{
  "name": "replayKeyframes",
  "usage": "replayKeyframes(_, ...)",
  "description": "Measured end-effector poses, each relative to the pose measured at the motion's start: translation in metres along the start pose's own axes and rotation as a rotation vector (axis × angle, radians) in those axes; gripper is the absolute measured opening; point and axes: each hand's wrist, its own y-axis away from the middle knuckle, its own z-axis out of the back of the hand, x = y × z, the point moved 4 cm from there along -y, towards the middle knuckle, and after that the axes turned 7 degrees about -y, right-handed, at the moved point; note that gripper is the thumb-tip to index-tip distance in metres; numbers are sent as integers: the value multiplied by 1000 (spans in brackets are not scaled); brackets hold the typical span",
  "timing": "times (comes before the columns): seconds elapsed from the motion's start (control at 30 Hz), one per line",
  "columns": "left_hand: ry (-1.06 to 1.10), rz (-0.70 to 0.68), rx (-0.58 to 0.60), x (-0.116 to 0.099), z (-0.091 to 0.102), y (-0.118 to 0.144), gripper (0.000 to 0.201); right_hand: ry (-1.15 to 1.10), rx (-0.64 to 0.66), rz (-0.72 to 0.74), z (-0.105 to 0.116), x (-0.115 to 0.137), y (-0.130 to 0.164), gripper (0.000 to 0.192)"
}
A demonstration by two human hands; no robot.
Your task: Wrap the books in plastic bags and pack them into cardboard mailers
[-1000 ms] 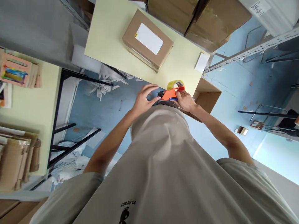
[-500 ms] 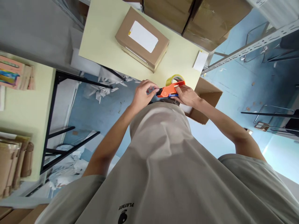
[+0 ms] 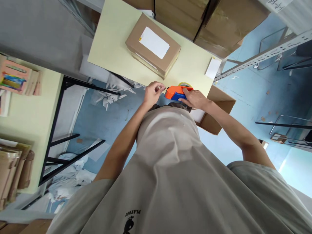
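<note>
My right hand (image 3: 196,99) grips an orange and blue tape dispenser (image 3: 177,92) close to my waist, just above the near edge of a pale yellow table (image 3: 114,39). Only the top of its yellowish tape roll (image 3: 185,84) shows behind the orange body. My left hand (image 3: 151,93) has its fingertips pinched together at the dispenser's left end, where the tape comes out; the strip itself is hard to make out. A sealed cardboard box (image 3: 136,39) with a white label (image 3: 154,42) lies on the table beyond both hands.
A small white slip (image 3: 212,68) lies at the table's right corner. An open carton (image 3: 216,112) stands on the blue floor under my right arm. Paper scraps (image 3: 109,94) litter the floor. Large cartons (image 3: 219,22) fill the shelf behind; another table with stacked cardboard (image 3: 12,172) is at left.
The dispenser has turned over in my right hand, so the tape roll is now mostly hidden. My left hand has gone from spread fingers to a pinch at the dispenser's end.
</note>
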Motion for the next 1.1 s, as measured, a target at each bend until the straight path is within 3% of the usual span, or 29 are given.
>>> replayKeyframes(0.3, -106, 76, 30, 36, -15, -37, 35, -29, 13, -134, -4, -17, -18, 75)
replayKeyframes(0.4, -138, 79, 28, 49, -7, -42, 28, -30, 62, -148, -7, -24, -24, 71)
replayKeyframes(0.57, -171, 145, -34, 72, 15, -50, 21, -21, 141, -291, -15, -56, -12, 66)
replayKeyframes(0.7, -163, 145, -79, 76, 12, -59, 19, -39, 87, -353, -20, -69, -8, 68)
replayKeyframes(1.1, -41, 250, -251, 74, -10, -71, 22, -74, 26, -437, -36, -64, -36, 71)
